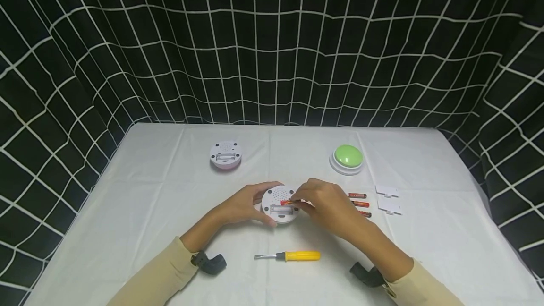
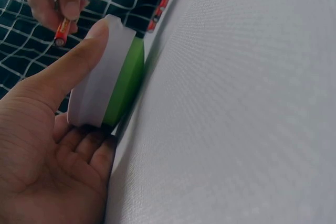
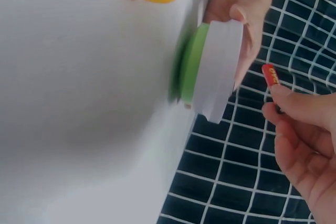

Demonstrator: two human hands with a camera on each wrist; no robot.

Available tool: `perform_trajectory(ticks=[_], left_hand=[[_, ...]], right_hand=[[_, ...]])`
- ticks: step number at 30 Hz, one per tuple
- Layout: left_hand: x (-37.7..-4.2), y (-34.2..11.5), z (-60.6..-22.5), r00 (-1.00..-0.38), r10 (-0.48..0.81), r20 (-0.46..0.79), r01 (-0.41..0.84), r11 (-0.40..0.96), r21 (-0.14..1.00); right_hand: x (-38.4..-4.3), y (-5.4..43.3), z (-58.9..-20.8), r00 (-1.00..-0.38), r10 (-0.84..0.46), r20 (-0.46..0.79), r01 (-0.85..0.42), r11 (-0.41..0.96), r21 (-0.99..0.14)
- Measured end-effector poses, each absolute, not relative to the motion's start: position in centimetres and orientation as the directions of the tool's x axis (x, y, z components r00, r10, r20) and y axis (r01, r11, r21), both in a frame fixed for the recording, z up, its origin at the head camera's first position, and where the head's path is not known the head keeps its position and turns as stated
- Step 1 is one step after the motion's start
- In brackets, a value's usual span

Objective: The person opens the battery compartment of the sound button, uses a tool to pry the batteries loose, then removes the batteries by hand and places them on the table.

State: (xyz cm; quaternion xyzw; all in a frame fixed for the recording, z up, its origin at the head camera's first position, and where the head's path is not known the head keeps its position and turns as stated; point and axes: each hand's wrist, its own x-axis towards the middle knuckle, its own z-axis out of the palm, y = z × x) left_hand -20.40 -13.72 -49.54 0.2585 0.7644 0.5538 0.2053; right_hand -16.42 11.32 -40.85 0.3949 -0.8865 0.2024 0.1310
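Tan sleeves (image 1: 159, 273) at near edge, then yellow screwdriver (image 1: 301, 256) on the bench (image 1: 238, 277). Left hand (image 1: 244, 205) grips a round light (image 1: 278, 193), dome down, mid-bench; right hand (image 1: 327, 207) pinches a battery (image 1: 285, 203) over its open slot (image 1: 278, 210). Best to turn the battery the right way round, lower it level and press gently, left hand steadying the light. No battery plain in that slot. Far-left light (image 1: 226, 146): dome down, slot open, none evident. Far-right light (image 1: 349, 156): dome up, slot hidden. Three spare batteries (image 1: 358, 195) and white covers (image 1: 388, 206) lie right.
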Motion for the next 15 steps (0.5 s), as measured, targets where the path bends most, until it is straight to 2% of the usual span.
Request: perform_trajectory(ticks=[5,15], left_hand=[[-20.4,-13.6,-49.5,-0.786,0.617,-0.035,0.162,0.261,0.952],[-20.3,-13.6,-49.5,-0.795,0.605,-0.037,0.161,0.271,0.949]], right_hand=[[-16.2,12.4,-40.8,-0.667,-0.613,0.424,-0.74,0.615,-0.273],[-15.7,15.1,-40.8,-0.677,-0.566,0.47,-0.713,0.662,-0.229]])
